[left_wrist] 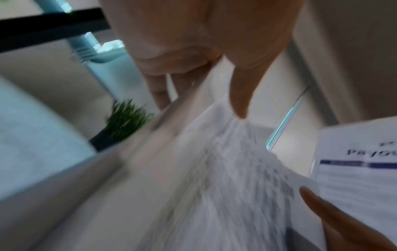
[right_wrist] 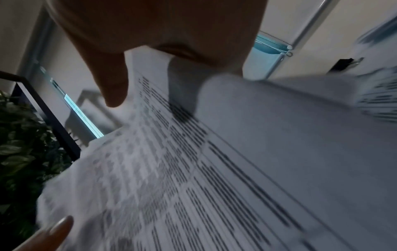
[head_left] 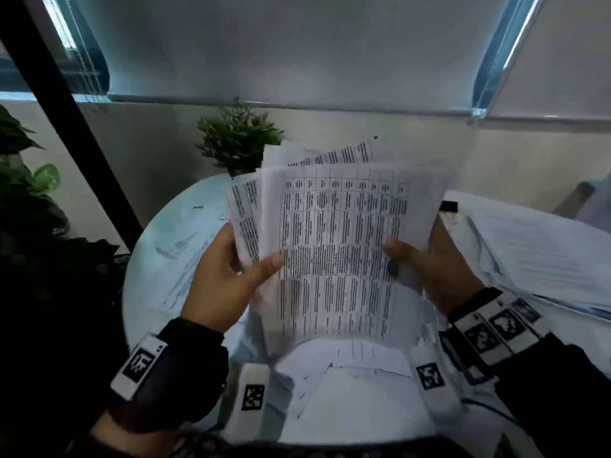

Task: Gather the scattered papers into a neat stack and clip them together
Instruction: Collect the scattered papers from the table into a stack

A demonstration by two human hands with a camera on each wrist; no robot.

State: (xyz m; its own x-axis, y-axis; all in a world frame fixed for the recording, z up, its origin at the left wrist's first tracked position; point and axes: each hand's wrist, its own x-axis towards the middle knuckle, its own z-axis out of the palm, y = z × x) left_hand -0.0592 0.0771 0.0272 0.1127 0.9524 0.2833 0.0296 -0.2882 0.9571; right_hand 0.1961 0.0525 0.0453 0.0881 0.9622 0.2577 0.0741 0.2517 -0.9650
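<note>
A fanned bundle of printed sheets with tables (head_left: 334,233) is held up above the round white table (head_left: 155,259). My left hand (head_left: 228,272) grips the bundle's left edge, thumb on the front sheet. My right hand (head_left: 429,259) pinches the right edge, thumb on the front. The sheets are uneven, with corners sticking out at the top. In the left wrist view the left thumb (left_wrist: 240,95) lies on the blurred sheets (left_wrist: 225,186). In the right wrist view the right thumb (right_wrist: 114,88) rests on the printed sheet (right_wrist: 193,169). A black binder clip (head_left: 448,205) sits at the right.
More loose papers (head_left: 350,368) lie on the table below the bundle. A thick paper pile (head_left: 542,259) is on a surface at the right. A small potted plant (head_left: 238,137) stands at the table's far edge, leafy plants (head_left: 23,180) at the left.
</note>
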